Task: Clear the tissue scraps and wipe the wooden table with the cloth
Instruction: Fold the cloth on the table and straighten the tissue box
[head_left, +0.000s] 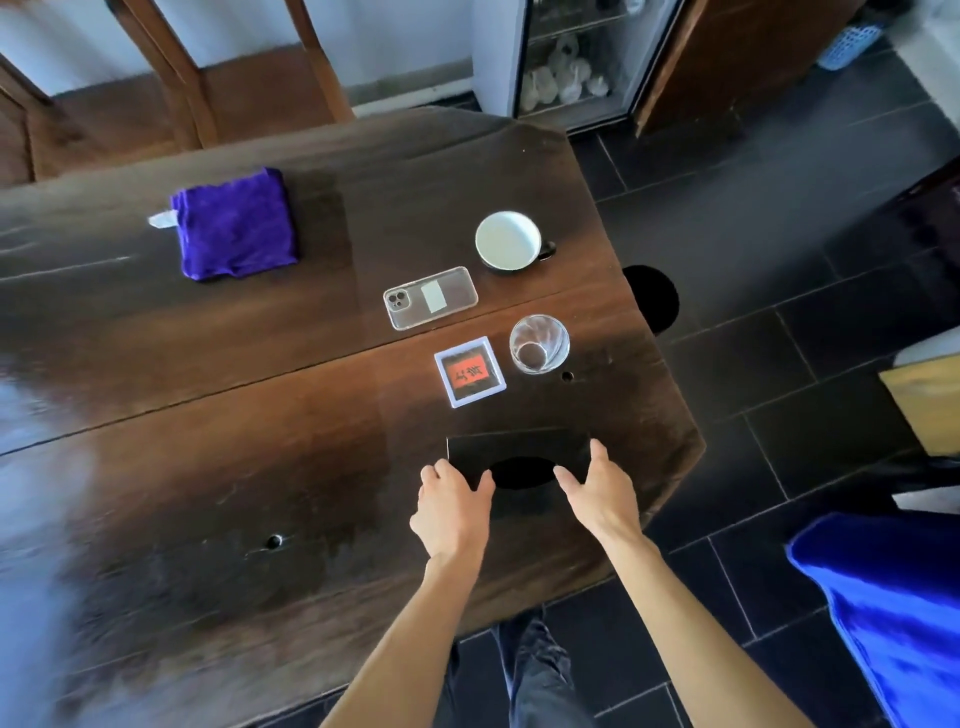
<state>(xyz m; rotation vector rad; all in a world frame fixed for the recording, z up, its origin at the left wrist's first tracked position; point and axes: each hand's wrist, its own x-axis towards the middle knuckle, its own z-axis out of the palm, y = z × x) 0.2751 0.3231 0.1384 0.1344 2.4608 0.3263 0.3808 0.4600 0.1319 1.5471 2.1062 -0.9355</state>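
Note:
A folded purple cloth lies on the dark wooden table at the far left, with a small white scrap or tag at its left edge. Close to me, near the table's right corner, stands a black tissue box with an oval opening on top. My left hand holds its left side, thumb on top. My right hand holds its right side, thumb by the opening and index finger along the edge. No tissue shows in the opening.
Beyond the box sit a small framed red card, an empty glass, a phone in a clear case and a white cup. A wooden chair stands behind the table. Dark tiled floor lies to the right.

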